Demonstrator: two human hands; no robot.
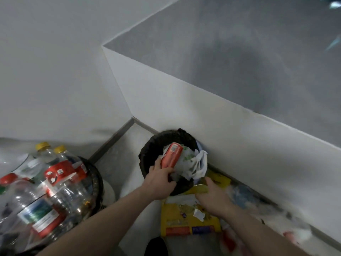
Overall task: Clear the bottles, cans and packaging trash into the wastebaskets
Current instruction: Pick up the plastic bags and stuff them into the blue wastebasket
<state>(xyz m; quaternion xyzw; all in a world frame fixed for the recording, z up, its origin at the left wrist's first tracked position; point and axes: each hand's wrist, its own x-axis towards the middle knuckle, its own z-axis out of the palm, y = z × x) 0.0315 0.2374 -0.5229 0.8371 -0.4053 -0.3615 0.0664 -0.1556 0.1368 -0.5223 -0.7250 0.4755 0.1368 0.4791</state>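
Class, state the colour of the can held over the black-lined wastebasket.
Orange-red; the can shows best in the head view.

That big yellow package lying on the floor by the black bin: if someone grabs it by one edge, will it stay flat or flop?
The yellow package will probably flop: it looks thin, flat and crinkled, already bending where the right hand touches it. Likely light too, since it looks emptied. It may slide rather than roll on the smooth floor.

Dim, flat indoor light; no source is visible from my head camera. A soft dark shadow lies on the grey countertop (249, 58). Wide-angle distortion bends the edges. The bottles (46, 191) at lower left and the litter at lower right are blurred.
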